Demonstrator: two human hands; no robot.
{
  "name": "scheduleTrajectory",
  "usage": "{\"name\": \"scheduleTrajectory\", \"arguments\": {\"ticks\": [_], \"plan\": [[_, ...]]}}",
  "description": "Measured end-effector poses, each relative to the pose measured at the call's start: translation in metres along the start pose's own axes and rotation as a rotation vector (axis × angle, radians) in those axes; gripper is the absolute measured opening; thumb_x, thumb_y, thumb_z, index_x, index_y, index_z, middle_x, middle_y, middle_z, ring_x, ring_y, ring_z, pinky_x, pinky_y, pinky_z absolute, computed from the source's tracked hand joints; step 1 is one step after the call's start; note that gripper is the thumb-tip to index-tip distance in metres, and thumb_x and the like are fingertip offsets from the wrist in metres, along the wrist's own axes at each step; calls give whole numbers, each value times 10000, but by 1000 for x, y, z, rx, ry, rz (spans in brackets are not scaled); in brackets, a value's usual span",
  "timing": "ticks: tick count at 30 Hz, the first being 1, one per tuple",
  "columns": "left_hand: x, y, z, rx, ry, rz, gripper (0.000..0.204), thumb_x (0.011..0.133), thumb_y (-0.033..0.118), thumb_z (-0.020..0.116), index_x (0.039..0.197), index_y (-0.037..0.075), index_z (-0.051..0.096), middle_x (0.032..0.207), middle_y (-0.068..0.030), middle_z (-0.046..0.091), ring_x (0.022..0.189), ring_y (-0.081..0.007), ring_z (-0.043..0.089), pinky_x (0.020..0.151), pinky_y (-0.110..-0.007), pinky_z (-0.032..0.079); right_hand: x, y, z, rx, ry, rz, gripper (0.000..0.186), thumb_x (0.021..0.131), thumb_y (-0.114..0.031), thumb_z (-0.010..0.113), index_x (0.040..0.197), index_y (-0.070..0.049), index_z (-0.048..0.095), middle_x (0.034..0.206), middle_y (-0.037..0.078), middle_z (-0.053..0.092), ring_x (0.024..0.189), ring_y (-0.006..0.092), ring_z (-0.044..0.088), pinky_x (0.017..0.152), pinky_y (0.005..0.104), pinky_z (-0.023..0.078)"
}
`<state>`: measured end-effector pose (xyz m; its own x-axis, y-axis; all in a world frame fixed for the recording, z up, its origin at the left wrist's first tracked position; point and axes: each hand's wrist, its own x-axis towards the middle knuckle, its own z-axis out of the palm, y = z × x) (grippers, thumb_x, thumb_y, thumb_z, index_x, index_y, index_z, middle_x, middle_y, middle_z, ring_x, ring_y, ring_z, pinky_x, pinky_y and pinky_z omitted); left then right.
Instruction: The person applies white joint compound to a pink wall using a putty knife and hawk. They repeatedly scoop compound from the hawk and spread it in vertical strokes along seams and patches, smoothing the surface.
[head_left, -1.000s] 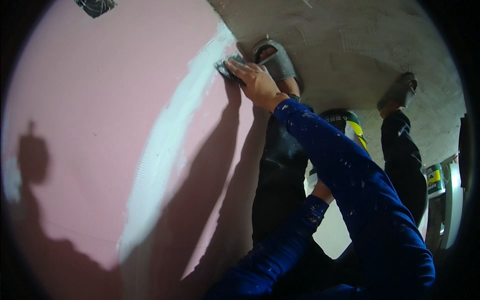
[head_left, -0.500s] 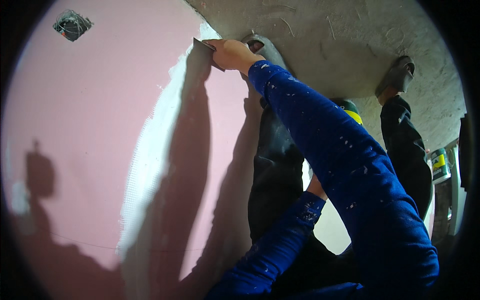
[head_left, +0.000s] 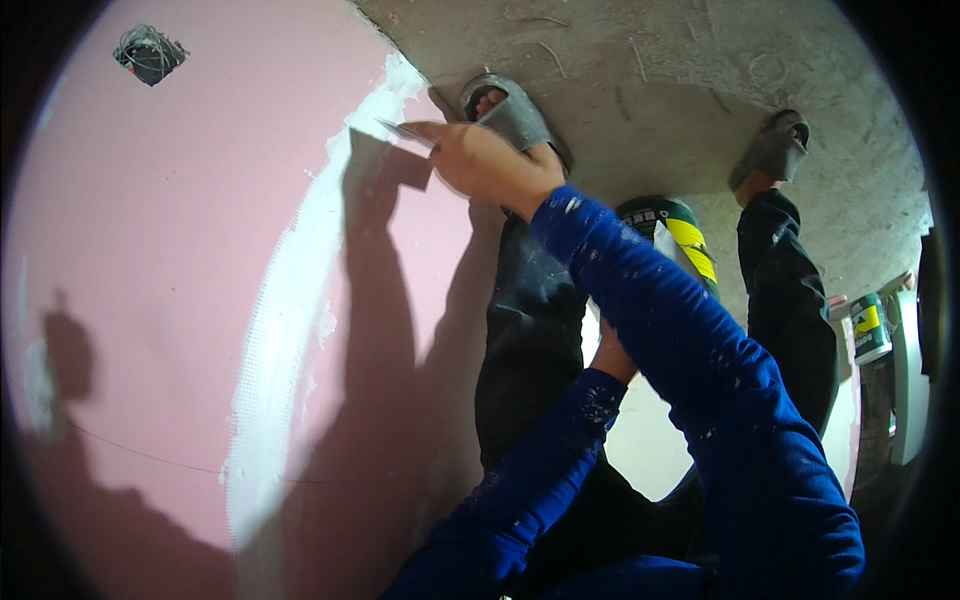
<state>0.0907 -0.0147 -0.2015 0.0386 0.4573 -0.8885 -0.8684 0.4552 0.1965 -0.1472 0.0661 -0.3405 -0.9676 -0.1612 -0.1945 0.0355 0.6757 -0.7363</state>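
My right hand is closed around a putty knife, seen nearly edge-on. Its thin blade points left, just off the pink wall board by the white plastered joint. Mesh tape shows along the left edge of this white strip, which curves from the floor edge down the picture. My left hand shows only near its wrist; my right forearm covers its fingers. Beyond that forearm a pale flat piece sticks out, and I cannot make out what holds it.
A dark green bucket with a yellow label stands between my legs. Another small green tub is at the far right. Loose wires fill a wall cutout. My slippered feet rest on the rough concrete floor.
My right hand has drawn the putty knife back from the strip's top end by the floor, toward me. More white plaster shows there, and the bucket is less covered by my arm.
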Motion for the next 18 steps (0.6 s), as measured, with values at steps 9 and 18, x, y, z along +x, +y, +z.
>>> {"name": "scheduleTrajectory", "arguments": {"ticks": [9,18], "plan": [[8,26,15,-280,179,-76,547,1098,515,430,1496,140,427,1401,-79,594,1290,-245,588,1059,-390,540,72,69,36,627,-98,633,438,836,-241,567,1139,37,720,1044,332,705,986,476,704,876,509,545],[-7,55,7,-371,93,-146,540,1086,503,448,1476,129,432,1477,-97,535,1324,-263,565,1070,-423,526,101,70,41,697,-159,581,445,798,-242,593,1095,57,733,1090,285,733,1020,446,714,854,496,552]]}}
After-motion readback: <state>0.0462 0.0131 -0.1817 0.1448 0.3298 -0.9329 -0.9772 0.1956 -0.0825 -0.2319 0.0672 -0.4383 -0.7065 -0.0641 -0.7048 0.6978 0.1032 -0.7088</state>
